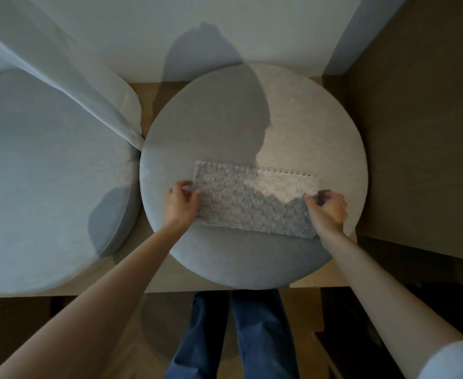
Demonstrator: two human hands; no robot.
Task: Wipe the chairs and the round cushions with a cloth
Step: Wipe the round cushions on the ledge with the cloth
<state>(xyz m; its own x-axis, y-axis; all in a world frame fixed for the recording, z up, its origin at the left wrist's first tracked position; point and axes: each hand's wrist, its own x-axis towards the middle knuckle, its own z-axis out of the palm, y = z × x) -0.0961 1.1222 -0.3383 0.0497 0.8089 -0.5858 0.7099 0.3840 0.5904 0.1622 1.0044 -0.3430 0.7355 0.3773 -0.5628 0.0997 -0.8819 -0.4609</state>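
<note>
The cloth (pixel 252 206), grey and nubbly, lies flat on the near half of a round cushion (pixel 252 119). Its long axis runs left to right across the cushion, with the right end angled slightly nearer the person. The far right corner catches a patch of light, and the rest sits in shadow.

The left hand (pixel 182 203) holds the left short edge, its fingers (pixel 181 184) curled at the border and the thumb resting on top of the fabric. The right hand (pixel 328 210) pinches the right short edge, fingers clamped together on a bunched, slightly raised fold.

The cushion rests on a pale wooden seat (pixel 156 274). A second cushion (pixel 47 187) lies just beside it on the left, partly covered by a sheer curtain (pixel 61 77). Legs in blue jeans (pixel 224 337) stand below the seat edge.
</note>
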